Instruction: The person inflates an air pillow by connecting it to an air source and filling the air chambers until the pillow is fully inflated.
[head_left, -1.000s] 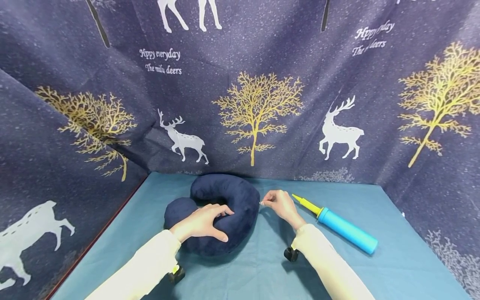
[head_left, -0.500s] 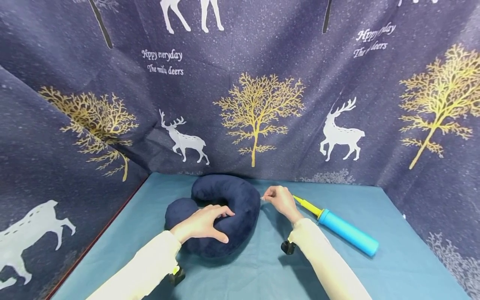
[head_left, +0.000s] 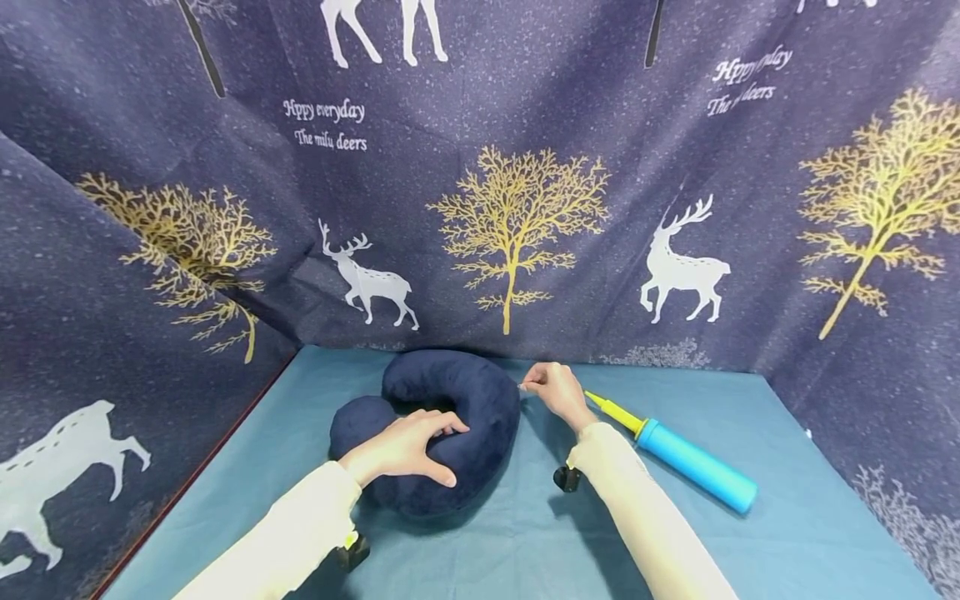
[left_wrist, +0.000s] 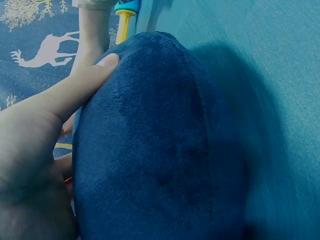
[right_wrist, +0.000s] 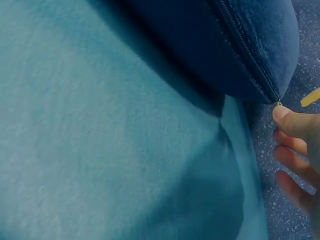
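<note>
A dark navy, plush U-shaped neck pillow [head_left: 491, 408] lies on the table, its opening facing left. My left hand [head_left: 405, 446] grips the near arm of the pillow, thumb on the near side and fingers reaching over into the inner curve. In the left wrist view the thumb [left_wrist: 95, 75] lies along the plush fabric. At the pillow's right outer edge, my right hand [head_left: 558, 392] pinches a small metal zipper pull [right_wrist: 279, 103] between thumb and index finger. A dark zipper [right_wrist: 239, 37] runs along the pillow's side up to that pull, its teeth looking closed behind it.
A blue hand pump [head_left: 697, 467] with a yellow nozzle lies to the right of my right hand, the nozzle tip close to the wrist. The teal-covered table [head_left: 510, 558] ends at a dark curtain [head_left: 480, 108] printed with deer and trees.
My right hand has moved away from me along the pillow's right edge, still pinching the zipper pull. My left hand and the pillow stay in place, and the pump has not moved.
</note>
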